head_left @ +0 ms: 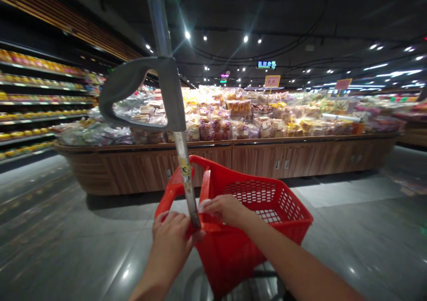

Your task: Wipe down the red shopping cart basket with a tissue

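Note:
A red plastic shopping cart (233, 252) with a perforated basket stands right in front of me. From its near end rises a scuffed metal pole (187, 185), slightly tilted, with a grey loop handle (175, 96) fixed higher up. My left hand (171, 236) is closed round the red cart handle (167, 196), left of the pole's lower end, its thumb beside the pole. Just right of the pole, my right hand (228, 208) reaches over the cart's edge with its fingers pinched. A small white thing (204, 205) shows at those fingertips; its kind is unclear.
Beyond the cart runs a long wooden display counter (200, 158) heaped with packaged goods (213, 118) and price signs (272, 81). Shelves of jars or packs (40, 100) line the left wall. Grey tiled floor (353, 212) surrounds the cart.

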Demonstrator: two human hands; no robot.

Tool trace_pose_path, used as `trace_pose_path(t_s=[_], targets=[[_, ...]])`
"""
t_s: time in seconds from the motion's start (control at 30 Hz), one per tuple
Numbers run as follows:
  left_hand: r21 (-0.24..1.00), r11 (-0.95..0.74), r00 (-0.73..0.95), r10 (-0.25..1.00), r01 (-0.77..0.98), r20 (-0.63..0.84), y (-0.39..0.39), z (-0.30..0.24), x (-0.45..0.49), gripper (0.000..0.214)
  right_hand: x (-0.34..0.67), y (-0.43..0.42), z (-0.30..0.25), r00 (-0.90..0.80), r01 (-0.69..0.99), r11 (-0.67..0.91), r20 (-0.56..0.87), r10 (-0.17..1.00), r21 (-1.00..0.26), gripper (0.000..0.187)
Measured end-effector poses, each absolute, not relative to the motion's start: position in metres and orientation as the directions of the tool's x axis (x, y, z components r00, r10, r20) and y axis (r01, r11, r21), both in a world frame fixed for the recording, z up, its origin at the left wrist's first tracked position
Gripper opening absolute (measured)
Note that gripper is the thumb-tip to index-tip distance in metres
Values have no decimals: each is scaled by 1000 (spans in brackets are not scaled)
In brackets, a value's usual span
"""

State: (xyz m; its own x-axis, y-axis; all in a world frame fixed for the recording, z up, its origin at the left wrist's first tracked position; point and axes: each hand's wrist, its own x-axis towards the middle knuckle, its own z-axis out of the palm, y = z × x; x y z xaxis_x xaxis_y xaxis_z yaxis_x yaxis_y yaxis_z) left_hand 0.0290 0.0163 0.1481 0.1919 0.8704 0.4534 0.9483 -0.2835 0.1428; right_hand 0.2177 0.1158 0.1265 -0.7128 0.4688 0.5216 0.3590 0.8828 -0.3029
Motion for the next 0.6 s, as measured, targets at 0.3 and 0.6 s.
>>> trace_pose_path(t_s=[0.3,0.6], targets=[[188,-318,214,879,929,427,21,149,9,12,200,142,131,-851,227,925,399,341,-306,38],[198,-311,211,888,930,408,27,147,-1,16,193,154,123,-870,165,890,362,335,-425,39]])
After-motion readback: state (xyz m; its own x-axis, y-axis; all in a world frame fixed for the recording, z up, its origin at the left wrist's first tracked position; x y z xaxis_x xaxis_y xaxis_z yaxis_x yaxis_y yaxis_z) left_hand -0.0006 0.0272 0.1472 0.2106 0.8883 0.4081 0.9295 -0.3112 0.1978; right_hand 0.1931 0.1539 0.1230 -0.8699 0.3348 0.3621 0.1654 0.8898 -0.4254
